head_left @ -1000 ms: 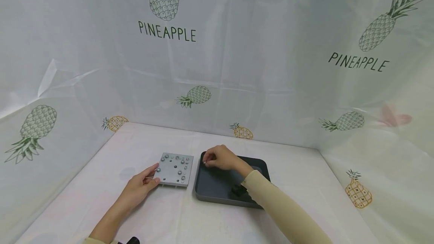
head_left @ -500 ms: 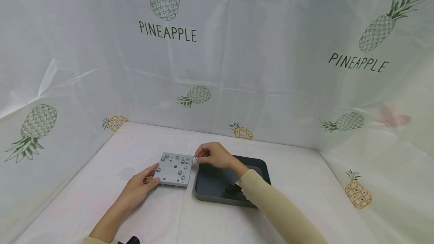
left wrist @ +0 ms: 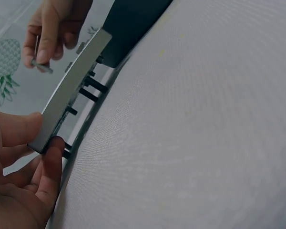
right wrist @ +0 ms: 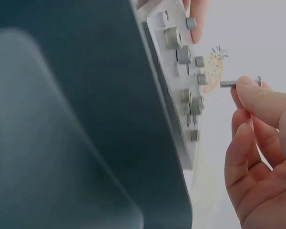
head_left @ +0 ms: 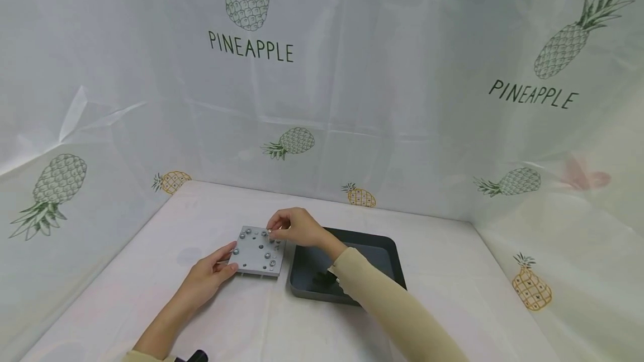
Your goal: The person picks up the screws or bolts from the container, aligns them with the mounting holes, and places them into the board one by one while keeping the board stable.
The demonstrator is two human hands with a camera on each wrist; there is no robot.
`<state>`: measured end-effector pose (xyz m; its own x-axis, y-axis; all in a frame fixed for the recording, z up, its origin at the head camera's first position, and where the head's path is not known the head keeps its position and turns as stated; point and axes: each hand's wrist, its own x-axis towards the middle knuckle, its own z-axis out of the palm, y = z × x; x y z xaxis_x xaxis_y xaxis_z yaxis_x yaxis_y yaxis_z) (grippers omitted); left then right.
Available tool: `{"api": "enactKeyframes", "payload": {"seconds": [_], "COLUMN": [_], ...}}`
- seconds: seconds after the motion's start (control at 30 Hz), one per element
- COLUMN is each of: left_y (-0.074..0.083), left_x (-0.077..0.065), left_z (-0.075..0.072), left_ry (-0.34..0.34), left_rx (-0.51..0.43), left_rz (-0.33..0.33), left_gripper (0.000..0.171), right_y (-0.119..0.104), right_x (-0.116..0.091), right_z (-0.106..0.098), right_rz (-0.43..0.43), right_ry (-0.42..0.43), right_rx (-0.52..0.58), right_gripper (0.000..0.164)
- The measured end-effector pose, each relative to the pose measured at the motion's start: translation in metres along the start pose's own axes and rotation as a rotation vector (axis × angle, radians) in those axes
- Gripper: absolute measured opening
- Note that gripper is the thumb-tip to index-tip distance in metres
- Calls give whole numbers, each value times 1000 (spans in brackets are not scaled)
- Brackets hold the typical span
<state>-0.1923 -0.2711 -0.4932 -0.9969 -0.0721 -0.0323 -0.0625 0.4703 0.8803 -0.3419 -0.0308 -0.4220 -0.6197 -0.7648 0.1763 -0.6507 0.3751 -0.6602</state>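
Pale skin of the left hand (head_left: 203, 279) pinches the lower left corner of the grey metal plate (head_left: 259, 251), steadying it on the white tabletop (head_left: 251, 323). Just right, the right hand (head_left: 297, 227) hovers over the plate's upper right edge, its fingers (right wrist: 257, 98) pinching a small screw (right wrist: 231, 84) lying crosswise; beyond sits a matte black tray (head_left: 372, 250).

Right hand (head_left: 297, 227) pinching, left hand (head_left: 208, 275) gripping

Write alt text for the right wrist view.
The right hand pinches a small metal screw beside a gray metal plate studded with screw heads. A dark tray fills the left of the picture, and a fingertip touches the plate's top edge.
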Motion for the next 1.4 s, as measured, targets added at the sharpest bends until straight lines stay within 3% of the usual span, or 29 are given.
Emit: {"api": "enactKeyframes", "payload": {"seconds": [0.3, 0.6, 1.1, 1.4], "left_y": [1, 5, 4, 4], "left_x": [-1, -2, -1, 0], "left_z": [2, 4, 4, 5], "left_ry": [2, 0, 0, -1], "left_rx": [-2, 0, -10, -1], "left_rz": [-4, 8, 8, 7], "left_gripper": [66, 66, 66, 66], "right_y": [-2, 3, 11, 11], "right_x": [22, 31, 34, 34], "right_z": [19, 28, 27, 26], "right_rz": [73, 129, 92, 77], "right_ry": [15, -4, -62, -77], "right_rx": [29, 40, 60, 16], "right_gripper": [14, 10, 8, 12]}}
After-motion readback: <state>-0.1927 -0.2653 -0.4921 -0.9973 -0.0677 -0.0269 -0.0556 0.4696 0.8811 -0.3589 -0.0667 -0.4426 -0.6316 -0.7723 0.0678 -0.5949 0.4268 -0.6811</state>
